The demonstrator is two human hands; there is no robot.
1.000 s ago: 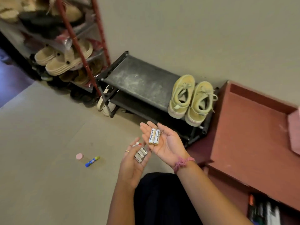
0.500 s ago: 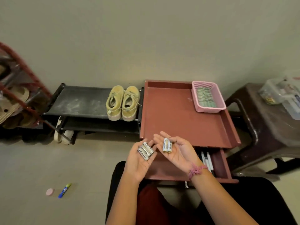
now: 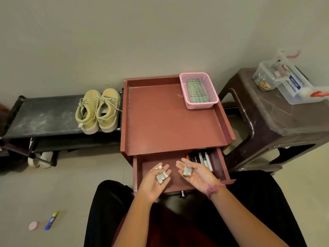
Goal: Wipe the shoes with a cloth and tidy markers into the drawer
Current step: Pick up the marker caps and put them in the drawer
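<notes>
The drawer [image 3: 179, 171] stands pulled open straight in front of me, under the red cabinet [image 3: 170, 122], and both my hands hang right over its floor. Its long axis runs left to right, and the bare stretch of its floor lies under my left hand; the markers [image 3: 200, 158] already put away lie packed along its right side, pointing from front to back, just beyond my right fingertips. To the left of the cabinet the black rack [image 3: 44, 116] carries the shoes [image 3: 98, 111], a yellowish pair side by side with heels toward me, well apart from either hand. The pink basket [image 3: 199, 90] at the cabinet's back right corner holds the folded striped cloth [image 3: 196, 91], nearer my right hand than my left.

My left hand [image 3: 156, 179] is palm up, fingers loosely spread, cradling several batteries [image 3: 161, 176]. My right hand [image 3: 195, 172] is also flat and palm up, with two batteries [image 3: 187, 172] lying on it. Neither hand grips anything.

Far off on the floor to my left lies one stray marker [image 3: 51, 220] beside a pink cap [image 3: 33, 225]; I judge my left hand is the nearer for it.
</notes>
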